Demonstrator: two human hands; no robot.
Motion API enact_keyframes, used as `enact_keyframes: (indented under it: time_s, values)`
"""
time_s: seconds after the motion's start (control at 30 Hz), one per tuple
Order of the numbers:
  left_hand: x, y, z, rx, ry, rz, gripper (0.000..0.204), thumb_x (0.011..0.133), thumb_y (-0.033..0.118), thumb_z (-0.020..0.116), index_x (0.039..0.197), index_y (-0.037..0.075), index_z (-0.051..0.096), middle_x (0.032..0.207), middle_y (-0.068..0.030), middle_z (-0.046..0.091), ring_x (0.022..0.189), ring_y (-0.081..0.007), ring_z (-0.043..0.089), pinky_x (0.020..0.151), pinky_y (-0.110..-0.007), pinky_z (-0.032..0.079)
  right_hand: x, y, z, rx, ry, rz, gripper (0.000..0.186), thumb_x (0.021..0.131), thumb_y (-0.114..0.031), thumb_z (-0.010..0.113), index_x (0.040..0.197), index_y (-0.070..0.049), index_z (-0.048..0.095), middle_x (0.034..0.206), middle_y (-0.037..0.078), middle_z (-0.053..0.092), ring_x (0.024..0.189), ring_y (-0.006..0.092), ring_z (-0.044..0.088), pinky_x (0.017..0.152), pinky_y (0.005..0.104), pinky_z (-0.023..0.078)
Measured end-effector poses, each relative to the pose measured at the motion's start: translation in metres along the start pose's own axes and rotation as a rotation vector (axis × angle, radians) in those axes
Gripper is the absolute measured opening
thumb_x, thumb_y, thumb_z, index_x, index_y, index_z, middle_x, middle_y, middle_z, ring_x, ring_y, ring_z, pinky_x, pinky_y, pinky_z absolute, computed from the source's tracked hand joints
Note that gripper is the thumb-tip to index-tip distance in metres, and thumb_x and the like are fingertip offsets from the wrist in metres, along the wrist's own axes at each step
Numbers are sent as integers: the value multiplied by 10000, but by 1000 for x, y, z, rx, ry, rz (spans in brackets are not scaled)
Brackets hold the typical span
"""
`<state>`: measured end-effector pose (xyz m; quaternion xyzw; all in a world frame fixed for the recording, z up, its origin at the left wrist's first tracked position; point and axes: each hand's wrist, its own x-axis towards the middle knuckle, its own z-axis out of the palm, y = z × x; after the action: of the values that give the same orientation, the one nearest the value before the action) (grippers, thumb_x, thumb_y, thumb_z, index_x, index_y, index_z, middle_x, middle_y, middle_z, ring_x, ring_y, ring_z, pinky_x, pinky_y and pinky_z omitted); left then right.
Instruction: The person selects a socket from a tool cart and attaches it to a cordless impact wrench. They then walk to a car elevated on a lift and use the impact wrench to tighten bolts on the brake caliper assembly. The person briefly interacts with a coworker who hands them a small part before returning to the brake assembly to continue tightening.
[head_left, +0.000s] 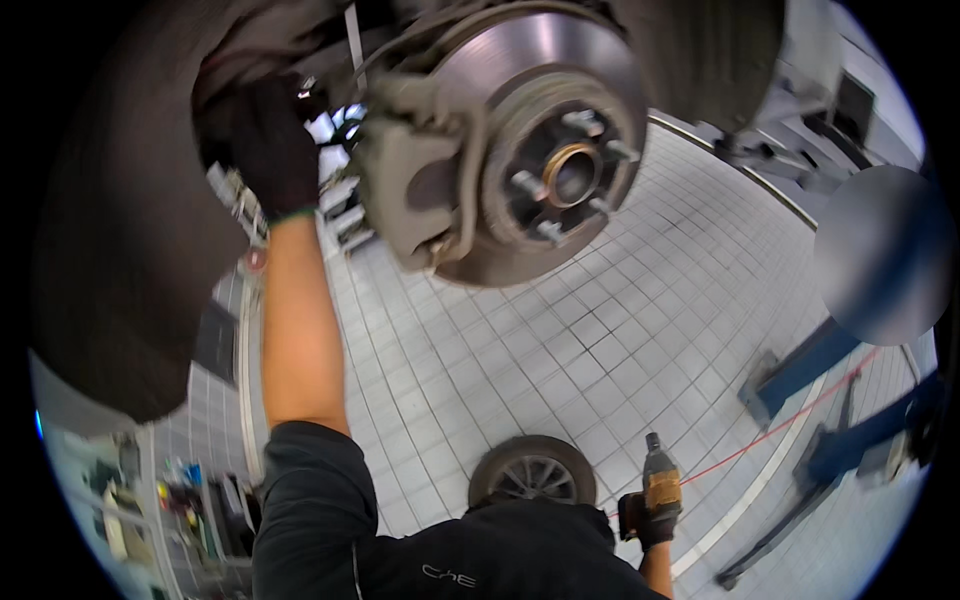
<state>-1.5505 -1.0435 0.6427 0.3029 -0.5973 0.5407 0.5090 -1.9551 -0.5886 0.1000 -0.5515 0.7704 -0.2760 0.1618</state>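
Grasped in the gloved right hand (656,526), the power wrench (661,486) points forward, its long axis running away from the hand, pale floor tiles (580,370) beyond. The left arm (302,340) is outstretched, the brake caliper (405,185) right of the left hand (275,150), whose grip, blurred in shadow, I cannot tell.

1. My left hand (275,150) is blurred and dark; I can't tell what it touches.
2. My shirt (470,550) hides the lower part of the wheel (535,475).
3. A round blur (880,255) covers part of the blue post (805,365).
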Motion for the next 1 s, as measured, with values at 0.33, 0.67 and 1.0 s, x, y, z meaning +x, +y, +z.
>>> enact_keyframes:
  time_s: [0.33,0.67,1.0]
  values:
    - [-399,203,-311,-665,-968,-1590,174,1028,124,590,1163,28,644,972,-85,692,767,-187,695,692,-366,567,14,134,-3,279,-321,-30,328,848,-189,828,1078,-45,645,959,55,659,876,211,652,783,393,547]
    - [-556,108,-601,-481,-360,-2684,280,895,40,569,1171,61,616,802,-55,584,619,-186,567,550,-344,511,-42,34,134,-219,-581,-451,688,843,-330,873,1372,1,583,1321,174,661,1203,347,660,993,461,550]
    - [-734,24,-1018,-133,-981,-2186,304,917,82,634,1205,37,720,888,-96,700,787,-221,679,600,-404,560,-236,-146,469,-404,-773,-687,594,991,-476,641,1388,-36,606,1392,143,673,1357,322,591,1191,472,402]
